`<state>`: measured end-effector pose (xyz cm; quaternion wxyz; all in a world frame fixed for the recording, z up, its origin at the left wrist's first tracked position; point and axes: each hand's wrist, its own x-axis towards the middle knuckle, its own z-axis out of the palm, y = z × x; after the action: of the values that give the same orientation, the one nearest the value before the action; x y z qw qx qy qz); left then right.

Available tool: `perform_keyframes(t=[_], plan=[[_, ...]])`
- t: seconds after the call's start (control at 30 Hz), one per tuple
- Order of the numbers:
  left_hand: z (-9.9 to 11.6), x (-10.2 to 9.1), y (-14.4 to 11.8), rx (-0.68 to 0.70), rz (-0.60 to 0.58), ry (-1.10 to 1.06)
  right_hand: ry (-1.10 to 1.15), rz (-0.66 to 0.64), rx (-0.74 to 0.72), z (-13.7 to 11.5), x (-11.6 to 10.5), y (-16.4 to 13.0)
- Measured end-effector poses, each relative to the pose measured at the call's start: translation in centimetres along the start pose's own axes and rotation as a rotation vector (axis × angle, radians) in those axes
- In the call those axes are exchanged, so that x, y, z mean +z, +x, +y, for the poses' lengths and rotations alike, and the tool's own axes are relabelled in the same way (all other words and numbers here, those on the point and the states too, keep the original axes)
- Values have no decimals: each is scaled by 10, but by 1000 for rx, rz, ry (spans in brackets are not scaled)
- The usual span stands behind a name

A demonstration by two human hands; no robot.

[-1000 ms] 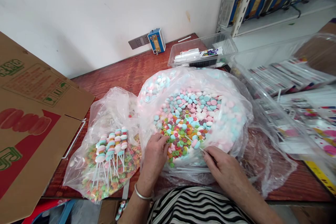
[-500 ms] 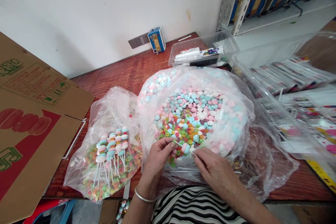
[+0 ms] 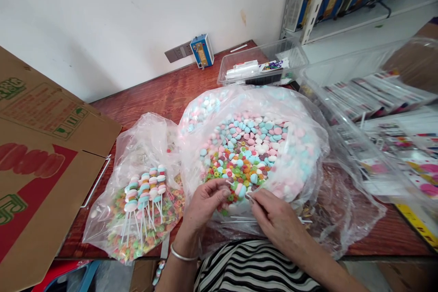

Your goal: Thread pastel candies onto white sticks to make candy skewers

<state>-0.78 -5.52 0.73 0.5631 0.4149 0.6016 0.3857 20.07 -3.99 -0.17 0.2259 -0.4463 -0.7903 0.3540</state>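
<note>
A big clear plastic bag lies open before me, full of pink, blue and white round candies and small coloured ring candies. My left hand is at the bag's near rim, fingertips pinched over a small candy. My right hand is close beside it, pinching a thin white stick whose tip points toward the left fingers. More white sticks lie under the bag's front edge. A smaller bag to the left holds several finished candy skewers on ring candies.
A flattened cardboard box covers the left. A clear tray with packets stands at the back, and a large clear bin of printed wrappers is on the right. A blue device is plugged at the wall. The wooden table shows behind the bags.
Both hands have drawn together at the bag's near rim. My right hand moved left with the stick, and my left fingers lifted out of the ring candies, pinched.
</note>
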Motion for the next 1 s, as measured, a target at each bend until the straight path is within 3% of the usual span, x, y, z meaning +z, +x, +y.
perform_keyframes(t=[0.1,0.23,0.53,0.73,0.83,1.0], plan=[[-4,-9,1,200,206,397,74,87,-10,5,-1,0],[-10,-11,2,345,269,861,60,110,17,12,-1,-1],[-11,-3,3,408,224,989,-108,-59,71,8,2,-4],[-6,3,-1,391,352,797,-100,-76,45,8,5,-5],[-5,9,-1,284,358,492,-112,-69,46,7,5,-6],[-3,18,2,143,268,-20,-150,-96,78,5,3,-7]])
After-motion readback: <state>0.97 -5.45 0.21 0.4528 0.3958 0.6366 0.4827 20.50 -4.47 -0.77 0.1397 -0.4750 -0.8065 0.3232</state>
